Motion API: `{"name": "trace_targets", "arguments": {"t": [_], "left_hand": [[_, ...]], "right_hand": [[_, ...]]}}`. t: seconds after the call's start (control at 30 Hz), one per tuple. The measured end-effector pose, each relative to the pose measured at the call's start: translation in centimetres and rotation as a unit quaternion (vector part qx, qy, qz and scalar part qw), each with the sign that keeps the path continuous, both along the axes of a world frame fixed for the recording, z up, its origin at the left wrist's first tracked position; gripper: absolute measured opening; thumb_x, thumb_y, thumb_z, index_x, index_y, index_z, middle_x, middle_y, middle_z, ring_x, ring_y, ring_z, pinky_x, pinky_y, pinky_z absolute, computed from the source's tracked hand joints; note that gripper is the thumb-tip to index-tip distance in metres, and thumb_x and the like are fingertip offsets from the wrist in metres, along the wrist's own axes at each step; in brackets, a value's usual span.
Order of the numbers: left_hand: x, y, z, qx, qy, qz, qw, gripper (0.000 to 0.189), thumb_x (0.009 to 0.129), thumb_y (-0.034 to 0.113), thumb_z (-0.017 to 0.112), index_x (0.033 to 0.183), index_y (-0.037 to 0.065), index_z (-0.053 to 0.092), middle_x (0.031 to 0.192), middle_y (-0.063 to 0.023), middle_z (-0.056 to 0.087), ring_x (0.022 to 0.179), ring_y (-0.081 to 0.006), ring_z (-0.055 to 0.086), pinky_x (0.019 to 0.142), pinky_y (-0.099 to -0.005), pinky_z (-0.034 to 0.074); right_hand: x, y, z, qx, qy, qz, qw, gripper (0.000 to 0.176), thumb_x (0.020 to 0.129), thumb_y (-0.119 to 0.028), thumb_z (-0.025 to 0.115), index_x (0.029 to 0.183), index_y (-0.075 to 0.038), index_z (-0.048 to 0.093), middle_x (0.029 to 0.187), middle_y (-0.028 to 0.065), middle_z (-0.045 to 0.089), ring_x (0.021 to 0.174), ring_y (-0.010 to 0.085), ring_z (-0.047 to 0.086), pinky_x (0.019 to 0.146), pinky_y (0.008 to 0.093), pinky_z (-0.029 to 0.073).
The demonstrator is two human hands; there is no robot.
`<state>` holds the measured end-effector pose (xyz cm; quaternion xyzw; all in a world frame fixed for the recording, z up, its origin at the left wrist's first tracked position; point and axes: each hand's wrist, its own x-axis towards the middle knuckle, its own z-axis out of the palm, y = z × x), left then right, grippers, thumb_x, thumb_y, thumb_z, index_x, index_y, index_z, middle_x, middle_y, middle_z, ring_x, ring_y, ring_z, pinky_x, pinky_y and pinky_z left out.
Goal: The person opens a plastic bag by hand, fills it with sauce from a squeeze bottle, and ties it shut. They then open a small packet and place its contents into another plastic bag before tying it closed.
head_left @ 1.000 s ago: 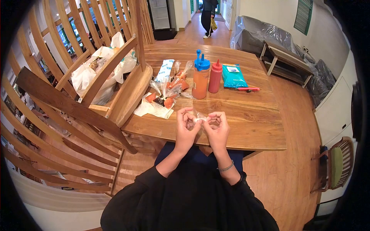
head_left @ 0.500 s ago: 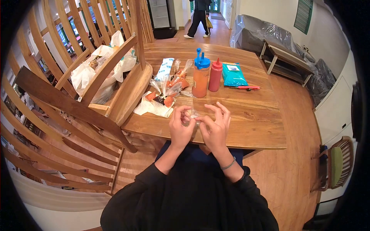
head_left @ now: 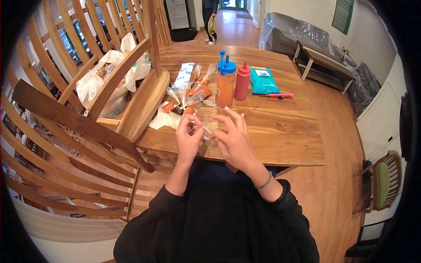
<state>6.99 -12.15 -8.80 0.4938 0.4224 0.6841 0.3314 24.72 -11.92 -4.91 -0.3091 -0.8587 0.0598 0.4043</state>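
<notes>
Between my hands, just above the table's near edge, is a small clear plastic bag (head_left: 206, 131). My left hand (head_left: 189, 135) pinches its left side between thumb and fingertips. From the right, the thumb and index finger of my right hand (head_left: 234, 139) close on the bag, while the other fingers stretch out. Behind my left hand lie several tied clear bags of orange-red sauce (head_left: 199, 91), some on a white paper (head_left: 164, 120). An orange sauce bottle with a blue lid (head_left: 225, 85) stands beyond my hands, beside a red squeeze bottle (head_left: 242, 82).
On the wooden table (head_left: 280, 131) are a teal packet (head_left: 264, 81), a red pen (head_left: 281, 95) and a blue-and-white packet (head_left: 183, 74). A wooden chair (head_left: 144, 105) at the left bears a white plastic bag (head_left: 105, 83). A person (head_left: 210, 19) walks in the background.
Both hands have moved left with the clear plastic bag, which now hangs more slanted between them. The person in the background has moved left. My view has shifted slightly.
</notes>
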Motion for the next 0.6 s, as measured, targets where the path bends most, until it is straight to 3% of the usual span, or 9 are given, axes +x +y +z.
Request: {"name": "trace_targets", "arguments": {"t": [0.13, 0.17, 0.23, 0.27, 0.37, 0.4, 0.5, 0.6], "left_hand": [[-0.8, 0.1, 0.9, 0.069, 0.056, 0.029, 0.996, 0.014, 0.085, -0.009, 0.064, 0.082, 0.004, 0.061, 0.096, 0.0009, 0.052, 0.080, -0.0053, 0.051, 0.069, -0.0197, 0.041], [-1.2, 0.1, 1.0, 0.065, 0.056, 0.028, 0.996, 0.014, 0.085, -0.009, 0.064, 0.082, 0.004, 0.062, 0.097, 0.0004, 0.052, 0.082, -0.0061, 0.052, 0.070, -0.0201, 0.042], [-1.8, -0.1, 0.9, 0.056, 0.058, 0.025, 0.996, 0.014, 0.085, -0.009, 0.064, 0.080, 0.003, 0.064, 0.097, -0.0006, 0.052, 0.084, -0.0078, 0.053, 0.072, -0.0210, 0.043], [-2.0, -0.2, 0.8, 0.049, 0.051, 0.021, 0.997, 0.014, 0.086, -0.009, 0.064, 0.082, 0.004, 0.068, 0.100, -0.0011, 0.055, 0.084, -0.0075, 0.054, 0.070, -0.0213, 0.045], [-1.8, -0.8, 1.3, -0.006, 0.047, 0.009, 0.999, 0.013, 0.087, -0.007, 0.064, 0.087, 0.004, 0.071, 0.104, -0.0016, 0.056, 0.083, -0.0063, 0.055, 0.065, -0.0205, 0.048], [-1.7, -0.8, 1.3, -0.011, 0.046, 0.000, 0.999, 0.013, 0.087, -0.007, 0.064, 0.089, 0.004, 0.071, 0.105, -0.0016, 0.057, 0.082, -0.0059, 0.055, 0.064, -0.0201, 0.048], [-1.5, -0.6, 1.2, -0.021, 0.046, -0.024, 0.998, 0.011, 0.088, -0.004, 0.066, 0.093, 0.004, 0.071, 0.107, -0.0015, 0.057, 0.079, -0.0049, 0.057, 0.061, -0.0194, 0.050], [-1.7, -0.7, 1.0, -0.036, 0.057, -0.044, 0.997, 0.008, 0.089, -0.002, 0.067, 0.095, 0.003, 0.071, 0.108, -0.0010, 0.057, 0.078, -0.0046, 0.059, 0.060, -0.0196, 0.050]], "right_hand": [[0.2, 0.9, 0.4, -0.130, 0.198, 0.069, 0.969, 0.028, 0.086, -0.005, 0.061, 0.112, -0.010, 0.066, 0.120, 0.0129, 0.061, 0.122, 0.0339, 0.055, 0.107, 0.0532, 0.042], [0.3, 1.2, 0.3, -0.252, 0.311, 0.099, 0.911, 0.029, 0.089, -0.008, 0.060, 0.118, -0.008, 0.063, 0.118, 0.0128, 0.062, 0.117, 0.0317, 0.058, 0.103, 0.0501, 0.046], [0.5, 1.8, -0.3, -0.470, 0.506, 0.146, 0.709, 0.033, 0.096, -0.013, 0.056, 0.128, -0.005, 0.056, 0.114, 0.0126, 0.063, 0.108, 0.0272, 0.062, 0.095, 0.0439, 0.052], [1.2, 2.8, -0.9, -0.532, 0.533, 0.189, 0.630, 0.041, 0.102, -0.025, 0.052, 0.135, 0.000, 0.046, 0.116, 0.0137, 0.063, 0.107, 0.0255, 0.063, 0.090, 0.0403, 0.056], [1.8, 7.5, -3.3, -0.685, 0.596, 0.306, 0.286, 0.048, 0.104, -0.032, 0.051, 0.136, 0.004, 0.045, 0.125, 0.0178, 0.063, 0.114, 0.0305, 0.062, 0.090, 0.0432, 0.057], [1.5, 9.2, -4.3, -0.688, 0.604, 0.339, 0.217, 0.059, 0.103, -0.041, 0.052, 0.137, 0.007, 0.042, 0.136, 0.0210, 0.057, 0.121, 0.0349, 0.059, 0.092, 0.0439, 0.057], [-0.7, 11.8, -3.9, -0.687, 0.603, 0.397, 0.089, 0.068, 0.102, -0.049, 0.051, 0.137, 0.009, 0.041, 0.142, 0.0230, 0.051, 0.127, 0.0367, 0.055, 0.094, 0.0452, 0.057], [-2.7, 14.0, -4.1, -0.660, 0.645, 0.377, 0.084, 0.086, 0.095, -0.065, 0.052, 0.140, 0.007, 0.038, 0.142, 0.0217, 0.051, 0.128, 0.0365, 0.053, 0.085, 0.0406, 0.062]]}}
